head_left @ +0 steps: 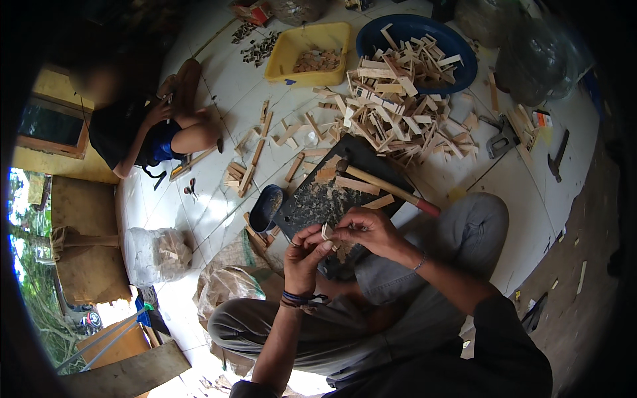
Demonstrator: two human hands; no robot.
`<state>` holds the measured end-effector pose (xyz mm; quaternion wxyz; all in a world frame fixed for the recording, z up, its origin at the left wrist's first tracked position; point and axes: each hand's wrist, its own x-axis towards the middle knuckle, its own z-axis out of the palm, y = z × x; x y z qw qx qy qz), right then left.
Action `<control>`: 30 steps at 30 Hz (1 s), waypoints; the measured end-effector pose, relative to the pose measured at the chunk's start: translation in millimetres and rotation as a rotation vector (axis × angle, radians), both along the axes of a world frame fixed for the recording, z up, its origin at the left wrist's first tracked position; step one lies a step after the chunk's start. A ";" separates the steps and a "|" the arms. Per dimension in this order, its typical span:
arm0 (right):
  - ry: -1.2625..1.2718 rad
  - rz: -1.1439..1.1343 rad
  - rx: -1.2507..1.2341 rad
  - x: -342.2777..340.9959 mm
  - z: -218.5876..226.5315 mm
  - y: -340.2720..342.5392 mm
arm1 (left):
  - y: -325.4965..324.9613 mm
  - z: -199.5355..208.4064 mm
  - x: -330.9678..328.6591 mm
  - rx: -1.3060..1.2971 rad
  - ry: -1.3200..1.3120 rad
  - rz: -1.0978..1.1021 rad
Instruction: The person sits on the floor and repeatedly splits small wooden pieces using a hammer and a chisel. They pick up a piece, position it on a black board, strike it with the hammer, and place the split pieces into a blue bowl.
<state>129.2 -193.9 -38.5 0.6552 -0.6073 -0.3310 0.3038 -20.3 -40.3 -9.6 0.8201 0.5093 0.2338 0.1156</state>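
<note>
A small pale wooden piece [326, 231] is pinched between the fingertips of my left hand [304, 261] and my right hand [373, 232], above the near edge of a black board [302, 213]. Fingers hide part of the piece, so its full shape is unclear. Wood shavings and thin wooden strips [358, 185] lie on the board. Across its far right side rests a hammer [385, 184], its wooden handle ending in red beside my knee. Left of the board sits a small dark blue tub [268, 207].
A large heap of wooden pieces [391, 119] spills from a blue basin [472, 69], beside a yellow basin [282, 78]. A staple gun [502, 137] and another hammer [559, 156] lie at right. Another person [133, 126] sits far left, near scissors [191, 188]. Plastic sacks [159, 255] stand at left.
</note>
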 end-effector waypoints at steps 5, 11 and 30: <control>0.368 0.033 0.121 -2.7 -4.4 2.5 | 0.2 2.6 1.2 -0.080 0.054 -0.056; 0.250 0.108 0.042 -0.1 0.4 2.5 | 1.7 -1.4 1.8 -0.166 0.090 -0.033; -0.722 0.135 -0.175 10.8 10.1 -13.5 | -3.8 5.1 7.6 0.305 0.183 -0.097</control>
